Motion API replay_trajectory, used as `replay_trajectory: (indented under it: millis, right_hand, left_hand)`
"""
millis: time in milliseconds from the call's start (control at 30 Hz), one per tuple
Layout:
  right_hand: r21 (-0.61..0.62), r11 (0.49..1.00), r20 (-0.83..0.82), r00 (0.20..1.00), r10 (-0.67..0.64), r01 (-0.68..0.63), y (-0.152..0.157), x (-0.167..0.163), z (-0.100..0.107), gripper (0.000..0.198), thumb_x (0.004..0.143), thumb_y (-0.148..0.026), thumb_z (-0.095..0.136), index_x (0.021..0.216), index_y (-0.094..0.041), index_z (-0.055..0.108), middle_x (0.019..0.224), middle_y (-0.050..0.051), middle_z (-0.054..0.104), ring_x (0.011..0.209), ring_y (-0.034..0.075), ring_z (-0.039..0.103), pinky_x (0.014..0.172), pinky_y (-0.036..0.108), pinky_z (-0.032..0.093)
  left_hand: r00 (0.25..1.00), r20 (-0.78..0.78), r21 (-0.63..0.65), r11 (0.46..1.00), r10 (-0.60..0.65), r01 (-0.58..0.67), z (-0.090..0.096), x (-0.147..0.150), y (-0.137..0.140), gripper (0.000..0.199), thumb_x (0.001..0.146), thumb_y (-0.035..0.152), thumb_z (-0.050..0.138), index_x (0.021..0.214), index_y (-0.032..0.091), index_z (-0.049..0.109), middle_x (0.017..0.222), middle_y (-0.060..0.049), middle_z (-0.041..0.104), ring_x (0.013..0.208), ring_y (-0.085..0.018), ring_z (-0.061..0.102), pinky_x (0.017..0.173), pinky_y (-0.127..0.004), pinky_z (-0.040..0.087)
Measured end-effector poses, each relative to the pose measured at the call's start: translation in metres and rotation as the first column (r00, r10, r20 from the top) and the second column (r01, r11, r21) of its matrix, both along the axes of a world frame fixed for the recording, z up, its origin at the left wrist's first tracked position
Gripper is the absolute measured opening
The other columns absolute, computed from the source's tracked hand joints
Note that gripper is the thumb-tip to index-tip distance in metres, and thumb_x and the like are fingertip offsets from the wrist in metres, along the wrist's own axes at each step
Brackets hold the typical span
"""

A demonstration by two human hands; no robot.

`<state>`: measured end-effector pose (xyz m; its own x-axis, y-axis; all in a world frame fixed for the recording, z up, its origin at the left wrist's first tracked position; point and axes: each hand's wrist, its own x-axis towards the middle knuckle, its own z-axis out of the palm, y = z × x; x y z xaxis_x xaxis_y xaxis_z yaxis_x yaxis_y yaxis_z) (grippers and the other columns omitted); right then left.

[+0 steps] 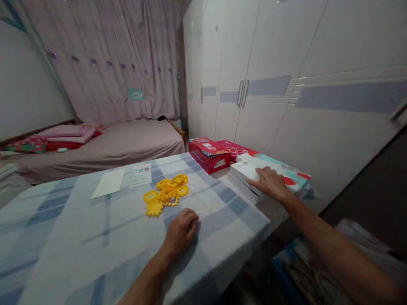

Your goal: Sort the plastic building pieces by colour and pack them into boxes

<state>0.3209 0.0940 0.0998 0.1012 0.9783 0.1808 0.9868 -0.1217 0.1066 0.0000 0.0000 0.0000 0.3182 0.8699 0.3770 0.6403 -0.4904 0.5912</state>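
Observation:
My left hand [182,228] rests on the checked tablecloth with its fingers curled into a loose fist, and nothing shows in it. Just beyond it lies a loose heap of yellow toothed-edge plastic pieces [167,192]. Over on the right, my right hand [271,181] lies on top of a white box [243,169], thumb and fingers apart. The box's top has a coloured part with red and teal patches. Whether my fingertips press on the lid or only rest there cannot be seen.
A red box [210,156] stands behind the white one, near the wardrobe [270,63]. A blank pale sheet [108,183] and a printed card [142,174] lie on the blue-and-white tablecloth [73,237]. Beyond the table is a bed [140,140]. Clutter fills the floor at lower right.

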Motion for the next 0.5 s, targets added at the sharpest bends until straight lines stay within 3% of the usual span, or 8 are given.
replay_trajectory:
  millis: [167, 400, 500]
  right_hand:
    - [-0.047, 0.999, -0.036, 0.999, 0.023, -0.025, -0.003, -0.001, 0.001, 0.058, 0.088, -0.06, 0.042, 0.122, -0.016, 0.056, 0.121, 0.019, 0.052, 0.112, 0.035, 0.052, 0.086, 0.049, 0.042]
    - [-0.028, 0.999, -0.167, 0.986, -0.023, 0.019, 0.017, -0.008, -0.012, 0.061, 0.085, -0.06, 0.044, 0.127, -0.017, 0.055, 0.122, 0.019, 0.053, 0.111, 0.034, 0.052, 0.087, 0.046, 0.041]
    - [0.039, 0.999, -0.152, 0.988, -0.009, 0.015, 0.018, -0.011, -0.02, 0.059, 0.084, -0.058, 0.048, 0.127, -0.017, 0.055, 0.124, 0.018, 0.052, 0.112, 0.034, 0.051, 0.089, 0.047, 0.041]
  left_hand:
    - [1.0, -0.01, 0.004, 1.0, -0.005, 0.005, 0.003, -0.001, 0.0, 0.021, 0.088, 0.018, 0.041, 0.087, 0.017, 0.062, 0.092, -0.009, 0.063, 0.086, -0.02, 0.06, 0.08, -0.033, 0.048]
    - [1.0, -0.025, 0.001, 1.0, -0.012, 0.012, -0.001, -0.007, 0.002, 0.023, 0.089, 0.019, 0.039, 0.087, 0.017, 0.062, 0.092, -0.009, 0.062, 0.087, -0.02, 0.059, 0.081, -0.033, 0.047]
    - [0.999, -0.033, -0.006, 1.0, -0.011, 0.011, -0.001, -0.008, 0.002, 0.024, 0.089, 0.019, 0.039, 0.086, 0.017, 0.063, 0.092, -0.009, 0.062, 0.087, -0.02, 0.059, 0.081, -0.033, 0.047]
